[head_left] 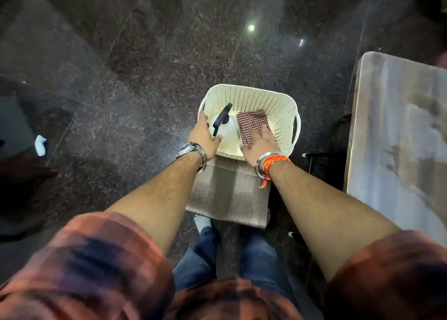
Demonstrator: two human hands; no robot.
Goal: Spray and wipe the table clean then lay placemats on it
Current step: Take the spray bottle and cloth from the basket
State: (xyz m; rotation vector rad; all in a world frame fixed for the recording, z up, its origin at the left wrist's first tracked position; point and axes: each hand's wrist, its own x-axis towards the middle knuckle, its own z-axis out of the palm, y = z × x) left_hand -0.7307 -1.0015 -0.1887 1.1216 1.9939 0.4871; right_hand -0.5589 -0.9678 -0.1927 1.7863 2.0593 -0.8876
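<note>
A white spray bottle [223,128] with a black trigger stands in a cream perforated basket [278,106] on the floor, beside a checked cloth [250,123]. The left hand [203,138] cups the bottle, grip half-wrapped; the right hand [262,145] lies flat, grip wide, on the cloth. Brown placemats [227,194] lie beneath; the desk [396,131] stands right.

Dark speckled stone floor [145,65] — cream basket [278,102] and brown placemats [227,198] directly on it
</note>
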